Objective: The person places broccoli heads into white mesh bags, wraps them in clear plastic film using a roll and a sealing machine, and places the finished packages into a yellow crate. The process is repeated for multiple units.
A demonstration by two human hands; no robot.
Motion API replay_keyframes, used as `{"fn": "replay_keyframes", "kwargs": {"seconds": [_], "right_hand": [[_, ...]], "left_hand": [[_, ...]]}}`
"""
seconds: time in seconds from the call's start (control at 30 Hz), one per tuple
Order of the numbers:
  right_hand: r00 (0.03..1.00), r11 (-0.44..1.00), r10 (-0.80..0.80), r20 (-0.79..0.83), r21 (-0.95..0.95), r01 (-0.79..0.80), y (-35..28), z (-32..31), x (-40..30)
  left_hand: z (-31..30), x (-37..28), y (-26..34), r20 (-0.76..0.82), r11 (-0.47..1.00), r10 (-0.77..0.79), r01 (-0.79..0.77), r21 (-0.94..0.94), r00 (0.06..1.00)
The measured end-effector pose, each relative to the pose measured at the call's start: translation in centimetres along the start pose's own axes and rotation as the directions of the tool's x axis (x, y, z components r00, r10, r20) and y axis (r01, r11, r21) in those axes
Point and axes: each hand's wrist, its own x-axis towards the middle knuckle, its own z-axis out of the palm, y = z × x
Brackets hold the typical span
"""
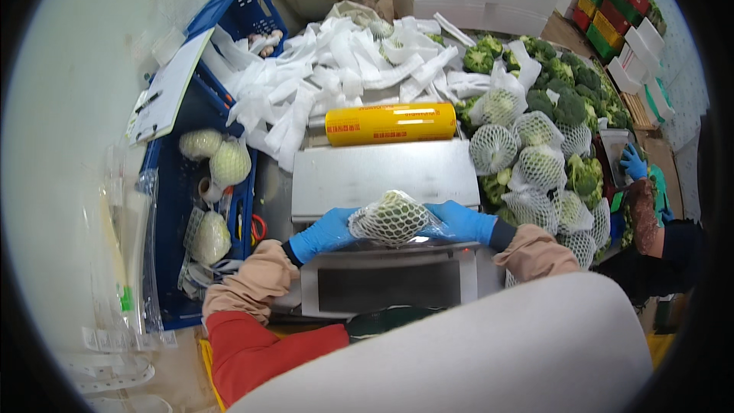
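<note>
My left hand [325, 235] and my right hand [463, 222], both in blue gloves, grip a pale green head vegetable in a white foam net [395, 218] from its two sides. Clear plastic film [437, 229] shows at its right edge, under my right fingers; how far it wraps around is hidden. The bundle is above the front of a film-wrapping machine, just before its metal plate [384, 175]. Behind that plate lies a yellow roll of cling film [391, 124]. Nearer my body is a dark flat panel [390, 291] in a pale frame.
Netted heads [539, 166] and broccoli [570, 104] crowd the right side. White foam nets [344, 63] heap behind the roll. At left, a blue crate [172, 292] holds several wrapped heads; red-handled scissors [259, 228] lie beside it. A co-worker's gloved hand [634, 162] is at far right.
</note>
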Motion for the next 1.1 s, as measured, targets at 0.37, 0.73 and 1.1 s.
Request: {"fn": "replay_keyframes", "kwargs": {"seconds": [0.37,0.73,1.1], "right_hand": [[0.723,0.597,0.231,0.651,0.492,-0.634,2.2,9.7,-8.3],[0.725,0.557,0.567,-0.391,0.83,0.012,0.9,18.3,-11.4],[0.124,0.423,0.898,-0.422,0.906,0.019,-1.5,22.4,-22.2]], "left_hand": [[9.2,-6.4,-4.8,0.569,0.593,-0.314,0.625,-0.508,0.76],[17.5,-11.9,-7.4,-0.456,0.673,-0.487,-0.013,-0.739,0.745],[21.7,-19.3,-5.7,-0.45,0.491,-0.833,0.057,-0.869,0.322]]}}
